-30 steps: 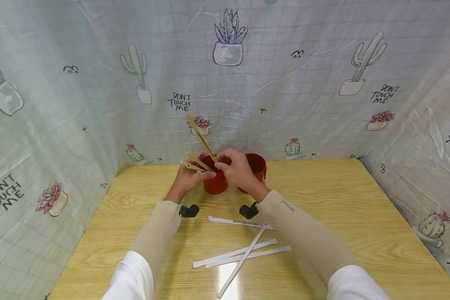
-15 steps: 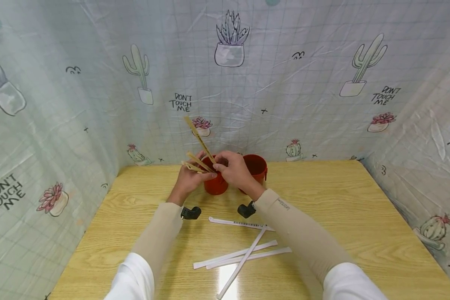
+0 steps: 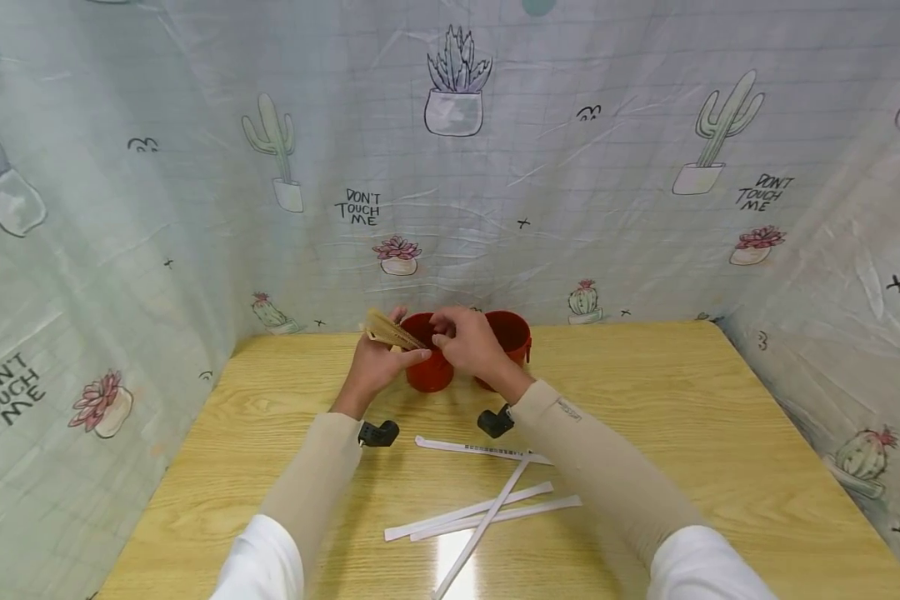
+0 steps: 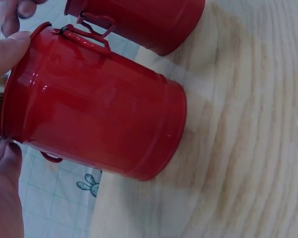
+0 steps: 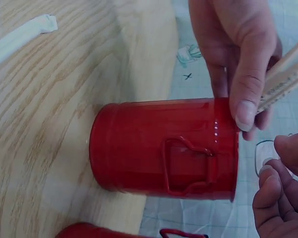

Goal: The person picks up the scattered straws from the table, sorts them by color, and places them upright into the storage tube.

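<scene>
Thumb and fingers of L hand [image 3: 377, 363] hold L bucket [image 3: 431, 380], red, by its rim on the wood table [image 3: 270, 383]. Tan strips [image 3: 392, 330] stand in it in a bunch, tilted L, upper parts lying against that hand; lower ends hidden. White strips [image 3: 483, 527] lie nearer the person, two crossed by a third, plus one w/ dark print partly under the R sleeve [image 3: 592, 450]. R hand [image 3: 471, 342] hangs near that bucket's R rim, fingers loosely bent, nothing seen btwn them. R bucket [image 3: 512, 337], also red, stands just beside, partly hidden by R hand + wrist.
</scene>
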Available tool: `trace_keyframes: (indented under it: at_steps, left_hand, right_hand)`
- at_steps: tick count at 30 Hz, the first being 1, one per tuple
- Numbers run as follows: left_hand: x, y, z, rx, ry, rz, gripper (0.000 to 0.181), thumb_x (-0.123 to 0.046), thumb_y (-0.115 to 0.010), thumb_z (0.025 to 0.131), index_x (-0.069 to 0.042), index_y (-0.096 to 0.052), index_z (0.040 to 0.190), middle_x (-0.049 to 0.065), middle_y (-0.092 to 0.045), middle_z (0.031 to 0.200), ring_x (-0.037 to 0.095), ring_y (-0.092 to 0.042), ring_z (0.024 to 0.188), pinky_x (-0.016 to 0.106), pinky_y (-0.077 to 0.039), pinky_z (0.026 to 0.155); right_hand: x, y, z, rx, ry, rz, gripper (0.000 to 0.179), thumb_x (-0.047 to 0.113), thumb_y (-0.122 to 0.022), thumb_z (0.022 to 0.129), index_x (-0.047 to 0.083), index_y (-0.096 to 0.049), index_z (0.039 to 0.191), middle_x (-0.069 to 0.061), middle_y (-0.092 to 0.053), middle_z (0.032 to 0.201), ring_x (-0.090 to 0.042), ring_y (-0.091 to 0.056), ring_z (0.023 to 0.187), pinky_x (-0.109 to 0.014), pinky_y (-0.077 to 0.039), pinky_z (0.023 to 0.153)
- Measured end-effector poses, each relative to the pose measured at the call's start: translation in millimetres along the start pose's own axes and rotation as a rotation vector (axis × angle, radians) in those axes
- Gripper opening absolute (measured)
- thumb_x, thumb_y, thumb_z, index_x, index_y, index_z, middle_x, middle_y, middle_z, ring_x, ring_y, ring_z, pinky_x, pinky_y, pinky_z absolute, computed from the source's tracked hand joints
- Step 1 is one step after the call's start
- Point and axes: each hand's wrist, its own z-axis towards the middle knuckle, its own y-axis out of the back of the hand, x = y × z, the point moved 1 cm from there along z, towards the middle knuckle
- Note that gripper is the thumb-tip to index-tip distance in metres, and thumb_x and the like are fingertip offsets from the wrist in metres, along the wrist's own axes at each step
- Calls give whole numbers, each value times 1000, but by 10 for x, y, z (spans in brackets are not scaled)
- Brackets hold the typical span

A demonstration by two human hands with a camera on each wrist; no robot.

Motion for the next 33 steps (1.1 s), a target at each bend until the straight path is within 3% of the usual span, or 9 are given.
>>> trace_keyframes:
  at_steps: [5,14,19,27,33]
  left_hand:
    - [35,13,-86,-9,5,0,92,-22,-86,87,-8,-35,163,9,-35,170,31,-36,157,51,-34,127]
    - [81,10,-374,-48,61,75,83,-33,-86,87,-10,-45,156,11,-45,163,36,-40,154,51,-36,126]
    - [80,-47,-546,-64,37,54,87,-31,-87,86,-12,-43,158,10,-45,164,33,-42,153,49,-38,125]
    - [23,-190,-848,-150,75,20,84,-26,-89,85,-8,-46,155,13,-49,158,35,-46,149,48,-41,123]
    - [-42,-320,-937,-115,30,-34,80,-16,-89,83,-4,-50,152,15,-50,156,36,-47,148,47,-40,124]
  right_hand:
    - [-27,146,-198,4,49,-11,23,8,-69,98,4,-73,121,-11,-73,112,-24,-62,92,-34,-58,82]
    - [-143,368,-637,58,161,-22,20,4,-75,94,7,-76,114,-8,-74,108,-18,-62,90,-28,-57,80]
    - [-204,463,-809,77,183,-8,19,4,-77,91,8,-75,110,-11,-74,106,-17,-59,87,-25,-55,76]
    - [-379,578,-1002,83,206,-24,19,3,-79,90,11,-75,108,-9,-73,99,-17,-59,84,-23,-51,70]
    - [-417,700,-1123,74,220,-38,22,2,-80,88,11,-76,108,-7,-74,100,-22,-63,87,-25,-53,69]
